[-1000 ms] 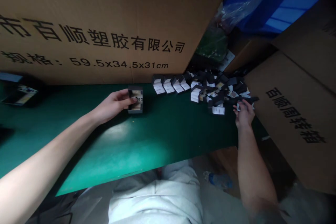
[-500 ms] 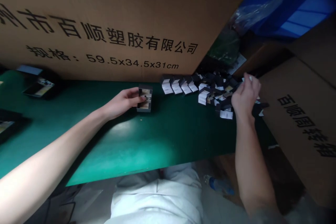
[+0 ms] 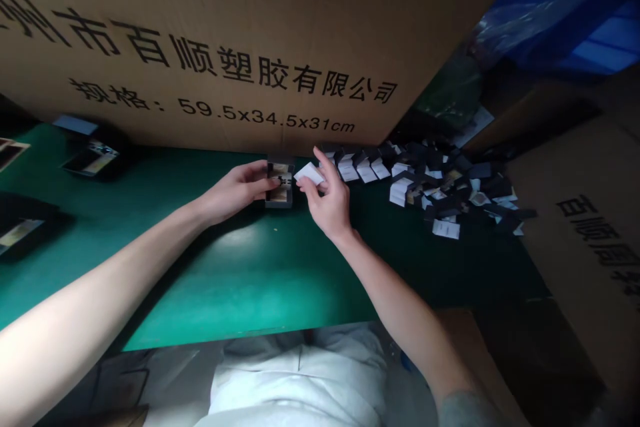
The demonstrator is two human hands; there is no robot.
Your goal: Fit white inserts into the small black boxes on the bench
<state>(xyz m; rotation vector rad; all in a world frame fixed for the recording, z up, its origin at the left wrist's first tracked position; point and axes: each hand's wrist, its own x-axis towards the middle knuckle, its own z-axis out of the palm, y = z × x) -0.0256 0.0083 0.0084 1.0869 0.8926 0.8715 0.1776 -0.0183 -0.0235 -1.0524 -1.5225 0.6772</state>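
Observation:
My left hand [image 3: 239, 192] grips the left side of a small dark open box [image 3: 280, 199], its thumb over the edge. Pale compartments and a black-and-white piece show inside the box, which rests on the green tabletop [image 3: 240, 300]. Just to its right, my right hand [image 3: 327, 200] pinches a small white folded card [image 3: 310, 174] between thumb and fingers. The card is close to the box's right edge; whether they touch I cannot tell. Beyond the right hand, several dark pieces with white folded flaps [image 3: 367, 169] stand in a row against the carton.
A loose heap of dark and white pieces [image 3: 453, 187] lies to the right. A large printed carton [image 3: 240, 27] walls off the back, and another carton [image 3: 595, 213] stands at right. Open dark boxes [image 3: 93, 159] sit at left. A blue bin [image 3: 605, 40] is behind.
My right hand has come left from the heap to beside the box, now with a white folded card in its fingers. My left hand still holds the box. The view has shifted slightly.

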